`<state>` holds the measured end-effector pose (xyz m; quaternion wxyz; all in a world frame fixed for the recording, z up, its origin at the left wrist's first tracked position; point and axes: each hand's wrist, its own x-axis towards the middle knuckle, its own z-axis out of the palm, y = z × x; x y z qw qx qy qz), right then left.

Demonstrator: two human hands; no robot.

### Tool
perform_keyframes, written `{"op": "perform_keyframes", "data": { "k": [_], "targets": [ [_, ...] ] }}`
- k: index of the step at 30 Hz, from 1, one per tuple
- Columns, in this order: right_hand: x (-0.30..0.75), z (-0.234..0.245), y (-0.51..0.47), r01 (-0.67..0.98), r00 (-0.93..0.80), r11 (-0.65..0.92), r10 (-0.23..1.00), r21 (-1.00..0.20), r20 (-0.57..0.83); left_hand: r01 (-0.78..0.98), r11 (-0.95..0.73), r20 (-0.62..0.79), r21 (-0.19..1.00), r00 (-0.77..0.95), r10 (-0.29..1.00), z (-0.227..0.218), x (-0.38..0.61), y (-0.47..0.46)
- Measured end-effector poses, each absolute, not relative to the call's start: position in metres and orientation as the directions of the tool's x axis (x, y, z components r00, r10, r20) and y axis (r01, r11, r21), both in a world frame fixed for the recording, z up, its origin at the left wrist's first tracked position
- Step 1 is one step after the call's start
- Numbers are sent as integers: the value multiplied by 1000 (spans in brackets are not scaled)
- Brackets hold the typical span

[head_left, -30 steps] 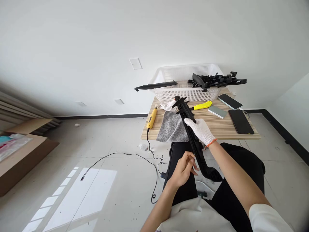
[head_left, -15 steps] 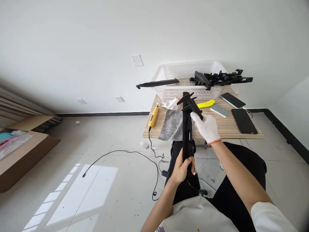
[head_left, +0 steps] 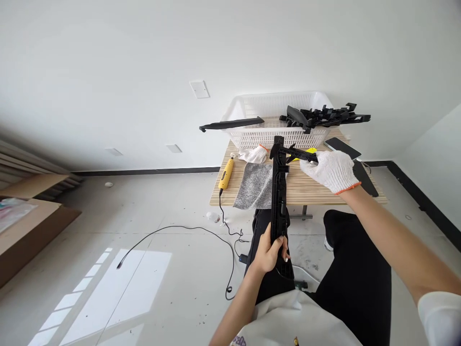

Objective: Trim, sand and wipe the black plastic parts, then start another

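My bare left hand (head_left: 271,249) is wrapped round the lower end of a long black plastic part (head_left: 278,192), which stands nearly upright over my lap. My right hand (head_left: 329,169), in a white knit glove with an orange cuff, hovers above the small wooden table (head_left: 317,188), its fingers curled next to a black arm that juts sideways from the part's top (head_left: 297,153). Whether the fingers grip that arm I cannot make out. A yellow utility knife (head_left: 306,153) lies just behind it.
A white mesh basket (head_left: 273,120) with several black plastic parts (head_left: 324,115) stands at the table's back. A grey cloth (head_left: 255,185), a spare white glove (head_left: 254,154), a yellow corded tool (head_left: 226,174) and phones (head_left: 342,146) lie on the table. A cable trails on the floor (head_left: 187,230); cardboard boxes (head_left: 29,226) stand left.
The black part has swung from a slant to nearly upright, now gripped low by my left hand. My gloved right hand has slid off its middle and moved right, to the arm at its top.
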<state>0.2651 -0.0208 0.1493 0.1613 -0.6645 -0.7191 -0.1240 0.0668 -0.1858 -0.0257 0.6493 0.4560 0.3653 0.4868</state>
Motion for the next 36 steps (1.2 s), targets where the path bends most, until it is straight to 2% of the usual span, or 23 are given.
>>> {"op": "perform_keyframes", "data": {
  "k": [7, 13, 19, 28, 36],
  "targets": [
    [271, 162, -22, 986, -166, 150, 908, 70, 384, -280, 116, -47, 953, 244, 969, -22, 68, -185],
    [271, 175, -26, 972, -197, 153, 945, 180, 260, -260, 142, -83, 955, 224, 971, -17, 70, -184],
    [268, 175, -26, 972, -183, 145, 962, 187, 204, -256, 143, -85, 956, 225, 971, -18, 70, -184],
    [271, 167, -19, 949, -230, 171, 950, 265, 209, -231, 135, -81, 964, 227, 970, -18, 69, -183],
    [268, 169, -18, 952, -211, 161, 962, 259, 174, -242, 131, -72, 961, 238, 969, -18, 70, -183]
  ]
}}
